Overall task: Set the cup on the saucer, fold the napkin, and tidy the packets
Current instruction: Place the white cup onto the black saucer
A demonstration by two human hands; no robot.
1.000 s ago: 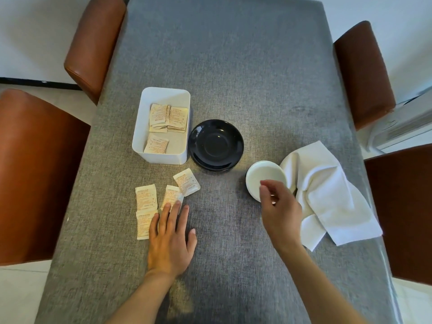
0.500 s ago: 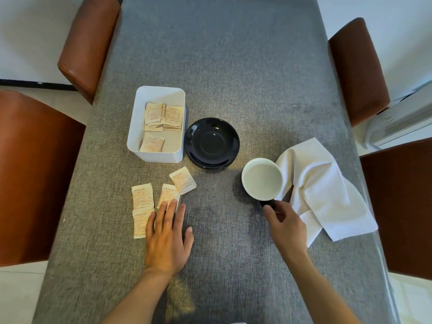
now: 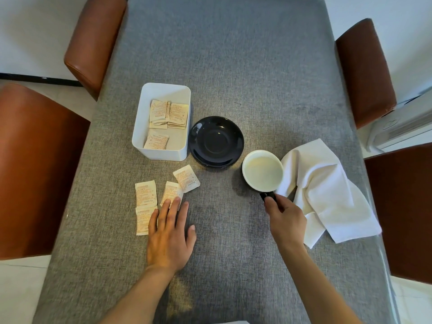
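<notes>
A cup [image 3: 262, 170] with a white inside and a dark handle stands just right of the empty black saucer [image 3: 216, 141]. My right hand [image 3: 285, 218] pinches the cup's handle from the near side. A crumpled white napkin [image 3: 327, 190] lies to the right of the cup, touching it. Several beige packets [image 3: 146, 192] lie loose on the table in front of a white box [image 3: 161, 121] that holds more packets. My left hand [image 3: 169, 235] rests flat, fingers spread, with its fingertips on the loose packets.
The grey cloth-covered table [image 3: 222, 66] is ringed by brown leather chairs, two on the left [image 3: 37, 164] and two on the right [image 3: 364, 71]. A white appliance [image 3: 402, 122] stands beyond the right edge.
My right hand went from over the cup's rim down to its near side and took hold of the handle. The left hand stayed on the packets.
</notes>
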